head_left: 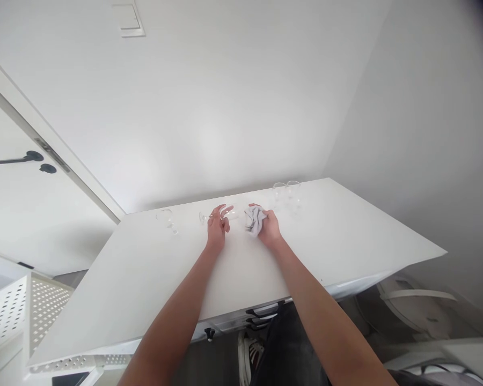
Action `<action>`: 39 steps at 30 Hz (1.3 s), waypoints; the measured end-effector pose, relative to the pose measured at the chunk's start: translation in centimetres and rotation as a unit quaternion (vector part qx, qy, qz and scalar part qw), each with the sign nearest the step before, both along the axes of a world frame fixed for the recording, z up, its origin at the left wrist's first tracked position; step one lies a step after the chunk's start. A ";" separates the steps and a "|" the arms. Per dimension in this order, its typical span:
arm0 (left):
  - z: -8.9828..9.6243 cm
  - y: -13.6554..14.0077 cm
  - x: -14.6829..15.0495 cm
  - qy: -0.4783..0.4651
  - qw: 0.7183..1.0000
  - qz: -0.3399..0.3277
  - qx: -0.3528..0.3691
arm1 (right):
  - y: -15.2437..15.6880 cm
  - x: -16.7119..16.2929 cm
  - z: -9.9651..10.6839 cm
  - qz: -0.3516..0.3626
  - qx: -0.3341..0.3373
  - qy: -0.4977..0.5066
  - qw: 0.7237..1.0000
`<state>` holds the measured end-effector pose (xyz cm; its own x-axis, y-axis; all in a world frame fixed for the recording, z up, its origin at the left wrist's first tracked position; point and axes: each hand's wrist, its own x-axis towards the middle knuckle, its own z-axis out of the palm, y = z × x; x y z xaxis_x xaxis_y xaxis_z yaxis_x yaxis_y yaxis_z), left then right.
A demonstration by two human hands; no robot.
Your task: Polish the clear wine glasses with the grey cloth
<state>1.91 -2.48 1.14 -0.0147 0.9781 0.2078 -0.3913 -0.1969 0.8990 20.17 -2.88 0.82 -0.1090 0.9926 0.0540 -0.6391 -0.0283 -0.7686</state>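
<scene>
Over the white table, my left hand (pixel 218 224) grips a clear stemmed glass (pixel 230 211) lying sideways, its bowl toward the right and its foot sticking out to the left. A bunched light grey cloth (pixel 254 220) is in my right hand (pixel 270 229), close to the bowl's mouth but apart from it. On the left part of the tabletop stands another clear stemmed glass (pixel 165 217). Two more stemmed glasses, one (pixel 279 194) beside the other (pixel 293 193), stand near the back edge, right of my right hand.
The white table (pixel 366 230) backs onto a wall. Black drawer handles (pixel 261 311) show below its front edge. At left are a door with a black handle (pixel 33 156) and a white perforated panel (pixel 44 305). A white chair (pixel 418 305) stands lower right.
</scene>
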 end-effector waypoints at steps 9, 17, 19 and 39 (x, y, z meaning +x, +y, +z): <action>-0.4 0.2 0.5 0.075 0.997 0.009 0.002 | 0.6 -0.4 -1.4 -0.049 0.068 -0.156 0.984; -0.3 -0.1 0.4 0.063 0.998 0.018 0.012 | 0.1 -1.0 -1.4 -0.031 0.153 -0.311 0.937; -0.2 -0.2 0.4 0.061 0.998 0.019 0.025 | 0.1 -1.1 -1.5 -0.047 0.156 -0.314 0.935; 0.4 -0.5 0.4 0.032 0.998 -0.020 0.041 | -1.4 -1.0 0.3 0.139 0.173 -0.212 0.952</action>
